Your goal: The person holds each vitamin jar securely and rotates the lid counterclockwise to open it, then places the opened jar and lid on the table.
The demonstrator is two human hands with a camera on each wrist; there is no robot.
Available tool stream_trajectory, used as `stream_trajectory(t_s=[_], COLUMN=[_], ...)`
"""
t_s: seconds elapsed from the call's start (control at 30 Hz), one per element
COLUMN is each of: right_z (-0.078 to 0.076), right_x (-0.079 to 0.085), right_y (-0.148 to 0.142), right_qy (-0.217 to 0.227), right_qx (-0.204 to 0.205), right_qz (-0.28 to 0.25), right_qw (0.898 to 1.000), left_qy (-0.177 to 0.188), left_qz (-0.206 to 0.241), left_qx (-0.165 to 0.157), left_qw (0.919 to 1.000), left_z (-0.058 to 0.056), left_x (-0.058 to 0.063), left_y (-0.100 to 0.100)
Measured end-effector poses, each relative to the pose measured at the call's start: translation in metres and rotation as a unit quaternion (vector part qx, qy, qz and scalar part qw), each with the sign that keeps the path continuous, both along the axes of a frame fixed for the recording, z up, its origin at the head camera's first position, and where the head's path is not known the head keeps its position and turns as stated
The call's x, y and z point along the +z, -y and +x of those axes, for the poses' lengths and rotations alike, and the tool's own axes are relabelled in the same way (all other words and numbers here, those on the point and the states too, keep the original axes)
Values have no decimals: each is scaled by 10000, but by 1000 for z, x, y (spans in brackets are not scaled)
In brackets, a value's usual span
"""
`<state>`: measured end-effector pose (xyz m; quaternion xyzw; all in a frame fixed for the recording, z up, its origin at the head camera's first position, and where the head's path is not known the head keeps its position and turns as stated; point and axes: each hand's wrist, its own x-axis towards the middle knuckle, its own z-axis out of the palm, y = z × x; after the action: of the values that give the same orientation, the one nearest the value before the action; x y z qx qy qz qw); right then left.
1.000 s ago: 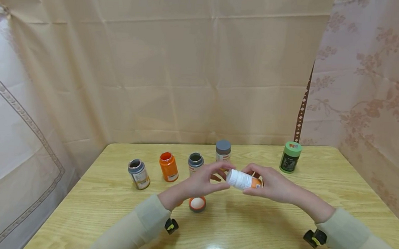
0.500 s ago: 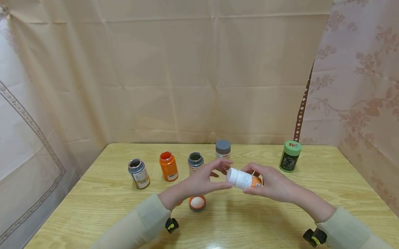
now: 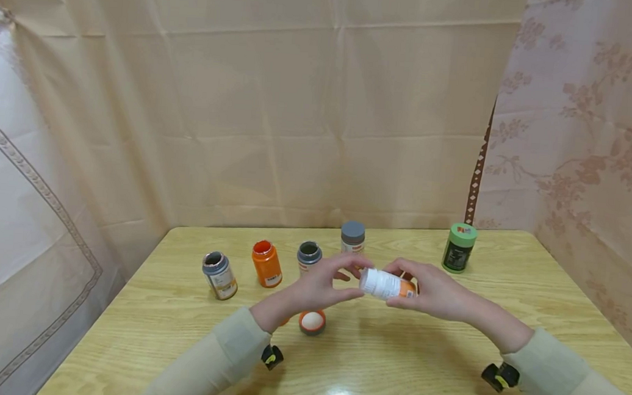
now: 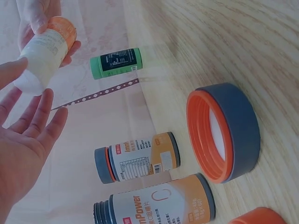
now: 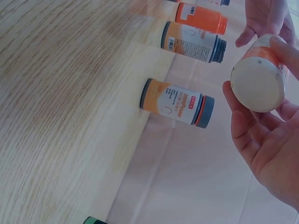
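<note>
A white bottle (image 3: 386, 284) with an orange band at its base is held tilted above the table, its white cap (image 3: 368, 281) pointing left. My right hand (image 3: 435, 291) grips the bottle near its base; the right wrist view shows its pale round bottom (image 5: 258, 85). At the other end, my left hand (image 3: 321, 286) has its thumb and fingers about the cap, fingertips at its sides in the left wrist view. On the table below the left hand lies a dark grey cap with an orange inside (image 4: 223, 133), opening upward.
Uncapped grey-necked bottles (image 3: 220, 276) (image 3: 309, 257) and an uncapped orange bottle (image 3: 267, 264) stand to the left. A capped grey-lidded bottle (image 3: 353, 237) stands behind the hands. At the back right is a green-lidded dark bottle (image 3: 460, 249). An orange cap (image 4: 259, 216) is partly visible.
The left fingers loosened from the cap half a second ago and have come back around it. The right hand keeps the bottle in nearly the same place.
</note>
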<state>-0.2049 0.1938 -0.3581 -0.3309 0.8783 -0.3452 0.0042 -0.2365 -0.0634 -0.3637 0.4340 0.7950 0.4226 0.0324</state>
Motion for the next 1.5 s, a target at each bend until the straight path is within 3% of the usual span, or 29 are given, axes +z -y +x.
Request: stream_trajectory(t_s=[0.27,0.43,0.67,1.07,1.23,1.5], right_z=[0,0,0,-1,-2,-2], right_x=[0,1,2,0,0,-1], right_y=[1,1,0,-2,-2,-1], right_qy=[-12,-18,42,-4,10,4], right_qx=[1,-40,-94,-104,-93,-1], right_qz=[31,60,68,109,86,-6], right_qw=[10000,10000,9999,9999,9999,10000], left_qy=[347,386,484,86,75,504], left_qz=[30,-93,7,35,-38,-35], left_qx=[310,460,415,-76,-9,248], left_qw=[9989,9982,9980,9999,10000,9984], left_z=[0,-1,-1,-1,0,1], left_x=[-1,-3,-3,-1,0,0], left_y=[-2,-3,-1,-1,-2,-3])
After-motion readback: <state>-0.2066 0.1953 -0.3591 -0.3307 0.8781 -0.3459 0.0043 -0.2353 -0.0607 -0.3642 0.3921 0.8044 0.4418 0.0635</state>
